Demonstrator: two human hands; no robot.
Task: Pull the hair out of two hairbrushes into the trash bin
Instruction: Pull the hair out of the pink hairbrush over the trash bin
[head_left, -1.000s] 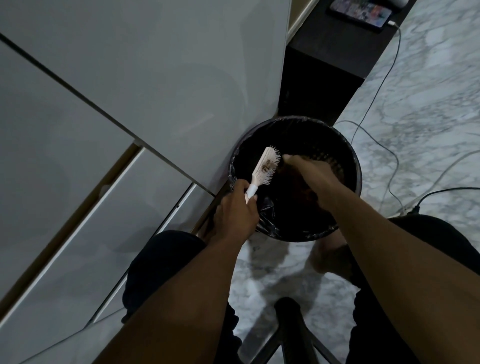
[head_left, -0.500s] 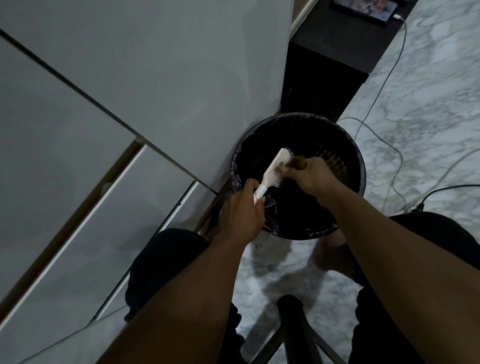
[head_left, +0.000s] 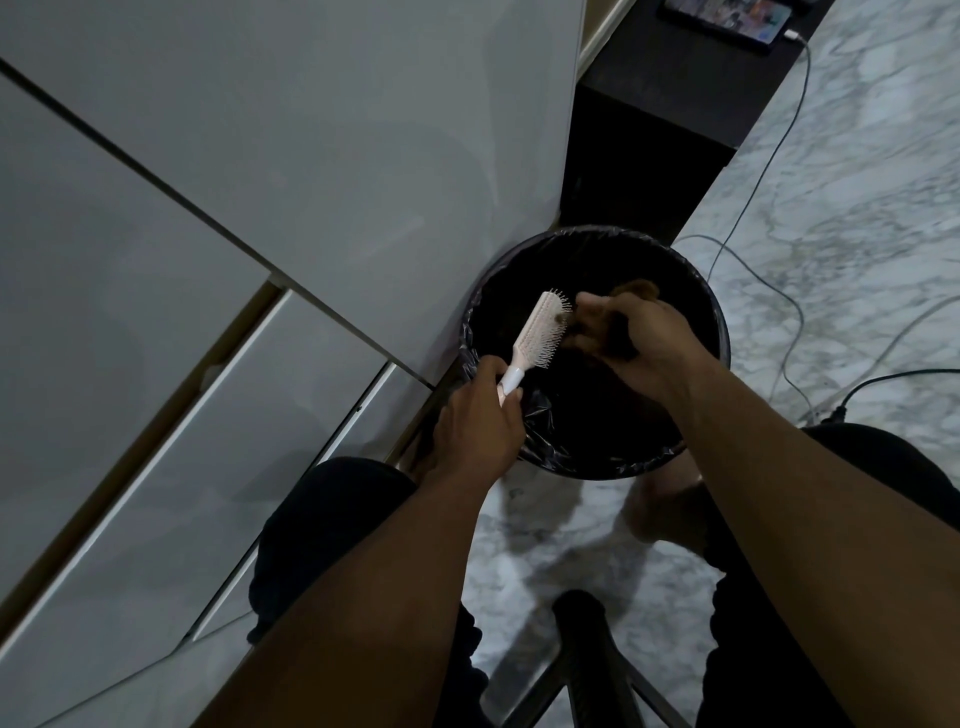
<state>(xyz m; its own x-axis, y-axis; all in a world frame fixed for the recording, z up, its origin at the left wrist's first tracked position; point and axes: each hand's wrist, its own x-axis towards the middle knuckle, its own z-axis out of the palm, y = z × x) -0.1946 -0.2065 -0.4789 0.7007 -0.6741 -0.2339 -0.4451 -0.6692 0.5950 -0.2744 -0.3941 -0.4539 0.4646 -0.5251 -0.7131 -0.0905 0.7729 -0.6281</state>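
Left hand (head_left: 480, 423) wrapped round the handle of a white hairbrush (head_left: 535, 340) held over the black-lined trash bin (head_left: 719, 322), right hand (head_left: 631, 343) above the bin too — fingers pinching brown hair (head_left: 562, 315) at the bristles, bin against the white cabinet (head_left: 311, 156)

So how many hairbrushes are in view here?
1. The white hairbrush, handle gripped in the left hand, head over the trash bin, right hand pinching hair from it. A second may be out of view.

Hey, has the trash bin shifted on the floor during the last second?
No. The trash bin still stands against the corner of the white cabinet, just in front of the black unit, as in both earlier pictures.
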